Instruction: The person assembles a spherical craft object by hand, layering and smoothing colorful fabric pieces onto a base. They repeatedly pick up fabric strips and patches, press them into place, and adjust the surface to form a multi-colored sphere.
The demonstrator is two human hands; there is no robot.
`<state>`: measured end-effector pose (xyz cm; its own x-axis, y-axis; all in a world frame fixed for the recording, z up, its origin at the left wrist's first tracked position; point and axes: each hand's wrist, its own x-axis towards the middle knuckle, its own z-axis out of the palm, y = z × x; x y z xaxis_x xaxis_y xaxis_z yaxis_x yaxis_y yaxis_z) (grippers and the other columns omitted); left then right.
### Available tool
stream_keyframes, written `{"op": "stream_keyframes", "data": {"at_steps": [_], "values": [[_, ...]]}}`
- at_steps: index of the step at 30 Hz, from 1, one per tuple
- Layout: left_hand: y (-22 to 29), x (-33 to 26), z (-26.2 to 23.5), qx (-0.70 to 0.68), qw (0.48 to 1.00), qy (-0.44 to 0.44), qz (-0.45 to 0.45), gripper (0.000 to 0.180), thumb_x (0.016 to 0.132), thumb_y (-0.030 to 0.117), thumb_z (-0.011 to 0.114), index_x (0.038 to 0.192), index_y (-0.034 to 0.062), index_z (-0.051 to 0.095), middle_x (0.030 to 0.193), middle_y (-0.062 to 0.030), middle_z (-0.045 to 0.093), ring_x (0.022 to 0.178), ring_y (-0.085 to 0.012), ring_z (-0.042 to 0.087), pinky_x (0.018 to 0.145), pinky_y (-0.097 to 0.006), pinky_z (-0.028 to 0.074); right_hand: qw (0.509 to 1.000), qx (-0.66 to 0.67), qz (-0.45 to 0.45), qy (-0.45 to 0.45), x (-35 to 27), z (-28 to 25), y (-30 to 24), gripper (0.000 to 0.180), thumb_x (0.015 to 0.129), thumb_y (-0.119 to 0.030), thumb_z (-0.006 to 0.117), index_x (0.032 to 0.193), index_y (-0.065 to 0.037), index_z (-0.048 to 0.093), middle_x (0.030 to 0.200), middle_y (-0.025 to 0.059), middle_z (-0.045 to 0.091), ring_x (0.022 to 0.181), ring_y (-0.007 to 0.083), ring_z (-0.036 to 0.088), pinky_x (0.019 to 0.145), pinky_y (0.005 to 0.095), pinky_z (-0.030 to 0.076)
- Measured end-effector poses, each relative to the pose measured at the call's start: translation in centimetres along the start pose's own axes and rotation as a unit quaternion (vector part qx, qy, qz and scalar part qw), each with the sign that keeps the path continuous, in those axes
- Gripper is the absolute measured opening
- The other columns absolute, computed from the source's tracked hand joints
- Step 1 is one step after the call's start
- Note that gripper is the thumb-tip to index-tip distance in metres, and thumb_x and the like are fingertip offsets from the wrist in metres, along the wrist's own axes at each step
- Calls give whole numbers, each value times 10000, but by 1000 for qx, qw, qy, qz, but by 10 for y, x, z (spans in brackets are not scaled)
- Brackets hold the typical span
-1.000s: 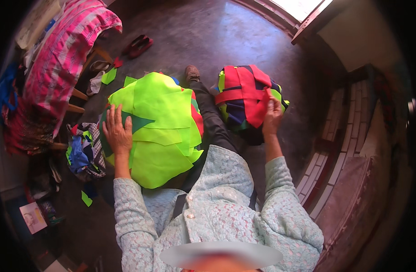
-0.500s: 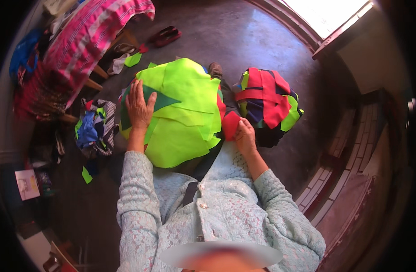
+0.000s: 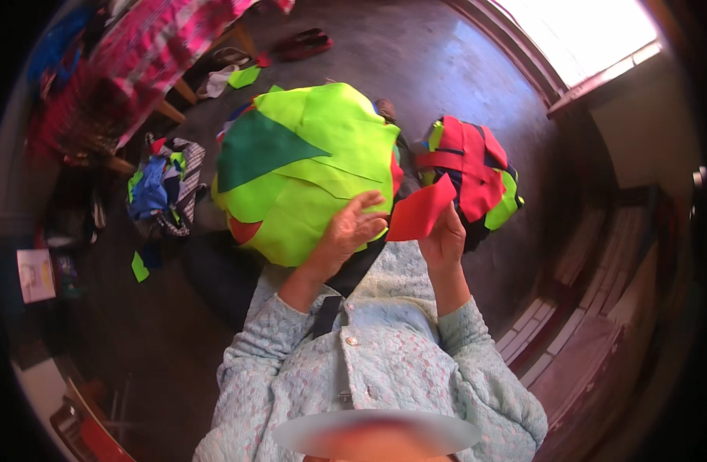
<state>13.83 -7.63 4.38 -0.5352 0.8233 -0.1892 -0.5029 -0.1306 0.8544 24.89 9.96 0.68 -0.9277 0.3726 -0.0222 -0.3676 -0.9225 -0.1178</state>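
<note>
In my right hand [image 3: 444, 235] I hold a red fabric scrap [image 3: 422, 212] by its right side, with the fingers behind it. My left hand [image 3: 352, 229] is open, fingers stretched toward the scrap's left edge and just short of it or barely at it. Under and beyond my left hand lies a big rounded pile of neon yellow-green fabric pieces [image 3: 330, 146], with a dark green piece [image 3: 262, 150] on its left part. Right of it stands a smaller heap of red, navy and neon fabric strips [image 3: 469, 162].
On the floor at left sits a checked bag [image 3: 190, 181] with blue and coloured scraps. A small green scrap [image 3: 139, 266] lies nearer. Beyond are a pink cloth-draped piece of furniture [image 3: 145, 61], dark red shoes [image 3: 305, 45] and a white shoe [image 3: 216, 82]. A bright doorway [image 3: 584, 35] is at far right.
My left hand has left the dark green piece and moved right and nearer to the red scrap. My right hand has raised the red scrap and turned it flat toward view.
</note>
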Motion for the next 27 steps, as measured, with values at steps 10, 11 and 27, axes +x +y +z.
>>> {"op": "stream_keyframes", "data": {"at_steps": [10,11,27], "values": [[-24,-9,-6,-259,961,-87,-47,700,884,374,676,1404,35,353,1358,-63,485,1231,-150,493,1026,-336,407,992,-13,104,-65,-8,18,35,373,1031,-225,374,1324,-19,478,1312,156,560,1228,292,525,1079,468,366],[-20,-15,-5,-312,943,-88,-75,699,872,349,695,1404,42,361,1359,-61,489,1231,-143,496,1020,-335,418,991,29,108,-68,-8,14,35,373,1034,-211,361,1339,-24,466,1322,153,555,1247,289,513,1096,467,349],[64,-40,-89,115,947,273,120,383,842,30,666,1201,77,541,943,6,622,759,-65,605,598,-217,510,967,-200,150,-56,27,-20,18,358,1010,-228,441,1309,-32,423,1274,216,560,1187,338,559,1006,467,460]]}}
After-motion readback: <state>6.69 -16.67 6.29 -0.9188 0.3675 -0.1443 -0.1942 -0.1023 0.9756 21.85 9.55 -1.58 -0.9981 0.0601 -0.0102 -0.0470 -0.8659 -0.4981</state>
